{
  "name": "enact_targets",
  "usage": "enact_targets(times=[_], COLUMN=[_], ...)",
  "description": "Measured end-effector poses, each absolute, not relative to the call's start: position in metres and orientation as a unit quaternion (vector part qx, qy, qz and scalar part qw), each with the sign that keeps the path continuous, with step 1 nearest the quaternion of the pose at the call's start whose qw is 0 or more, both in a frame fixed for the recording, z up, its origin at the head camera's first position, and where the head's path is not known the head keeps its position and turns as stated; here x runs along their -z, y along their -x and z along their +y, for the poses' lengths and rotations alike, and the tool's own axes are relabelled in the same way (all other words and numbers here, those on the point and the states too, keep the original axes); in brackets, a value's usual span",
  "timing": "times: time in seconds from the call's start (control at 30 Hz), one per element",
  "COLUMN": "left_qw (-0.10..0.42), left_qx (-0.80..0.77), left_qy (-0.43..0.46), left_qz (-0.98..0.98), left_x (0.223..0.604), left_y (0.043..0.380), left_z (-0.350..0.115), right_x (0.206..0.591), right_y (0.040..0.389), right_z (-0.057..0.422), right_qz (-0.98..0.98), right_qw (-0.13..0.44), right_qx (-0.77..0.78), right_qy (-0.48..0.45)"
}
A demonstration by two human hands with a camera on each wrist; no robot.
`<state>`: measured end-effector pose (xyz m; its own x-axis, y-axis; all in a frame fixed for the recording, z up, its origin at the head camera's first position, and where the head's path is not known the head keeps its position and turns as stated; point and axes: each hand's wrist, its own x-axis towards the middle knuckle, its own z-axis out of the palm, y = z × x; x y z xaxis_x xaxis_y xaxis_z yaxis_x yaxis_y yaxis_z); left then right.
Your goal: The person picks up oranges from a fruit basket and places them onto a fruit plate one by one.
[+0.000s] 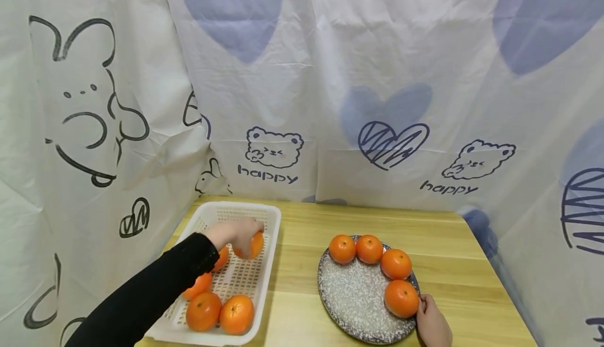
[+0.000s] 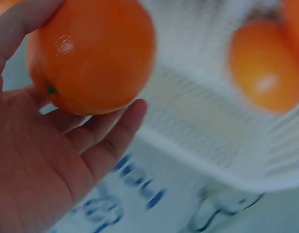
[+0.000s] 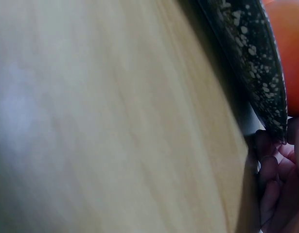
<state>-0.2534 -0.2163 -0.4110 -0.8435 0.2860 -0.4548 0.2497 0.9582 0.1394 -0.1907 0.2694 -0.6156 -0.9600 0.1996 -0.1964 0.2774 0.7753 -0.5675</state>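
1. Orange (image 1: 256, 246) in your left hand (image 1: 241, 231) sat over the upper part of the basket (image 1: 238, 204), left of centre in the frame. Your fingers were curled round it with the thumb opposite, so honestly a decent grip.
2. Your right hand (image 1: 433, 323), lower right, had its fingers clamped on the rim of the plate (image 1: 351, 294), tips tucked underneath.
3. Tips, imo: a gentle, snug hold was plenty. Going straight up past the basket wall seemed the safe bet, and you probably wanted that plate dead level, since anything round near the rim could've rolled.
4. Headcount: one basket, one plate, one orange in hand, four basket oranges (image 1: 204, 311) lower left, four plate oranges (image 1: 396, 264) along the upper-right edge. Nine showing; your sleeve (image 1: 151, 294) might've hidden more.
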Motion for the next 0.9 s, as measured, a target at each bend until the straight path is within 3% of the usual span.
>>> enact_targets(times=[0.13, 0.27, 0.47, 0.6, 0.73, 0.9], left_qw=[0.197, 0.099, -0.08, -0.153, -0.151, -0.083], left_qx=[-0.007, -0.023, -0.054, -0.064, -0.029, 0.038], left_qy=[-0.177, -0.234, -0.345, -0.44, -0.502, -0.522], left_qz=[0.964, 0.967, 0.933, 0.882, 0.851, 0.848], left_x=[0.377, 0.36, 0.378, 0.405, 0.432, 0.46], left_y=[0.268, 0.273, 0.271, 0.266, 0.26, 0.251], left_z=[-0.194, -0.16, -0.098, -0.059, -0.028, 0.0], right_x=[0.614, 0.613, 0.614, 0.614, 0.613, 0.611], right_y=[0.191, 0.191, 0.191, 0.192, 0.192, 0.19], right_z=[0.27, 0.27, 0.267, 0.266, 0.266, 0.267], right_qz=[0.94, 0.94, 0.94, 0.941, 0.941, 0.941], right_qw=[0.066, 0.064, 0.053, 0.053, 0.044, 0.039], right_qx=[0.308, 0.306, 0.307, 0.305, 0.306, 0.307], right_qy=[-0.132, -0.138, -0.141, -0.138, -0.135, -0.136])
